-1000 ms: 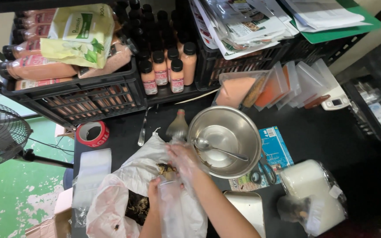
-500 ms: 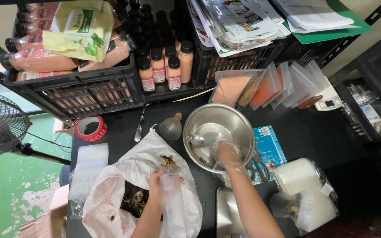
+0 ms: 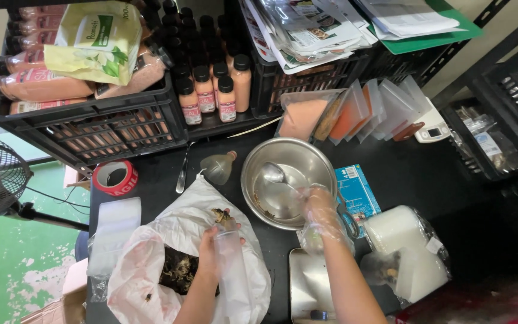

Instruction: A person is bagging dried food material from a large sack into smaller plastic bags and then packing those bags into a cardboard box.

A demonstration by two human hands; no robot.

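In the one bowl (image 3: 289,180), one spoon (image 3: 274,174)

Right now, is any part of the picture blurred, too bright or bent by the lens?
Head view: the right hand in its clear glove is slightly soft, the left hand and its small clear bag sharper; the steel bowl shows mild glare on its rim; the black table is dark with little detail; the crates bow outward from wide-lens distortion.
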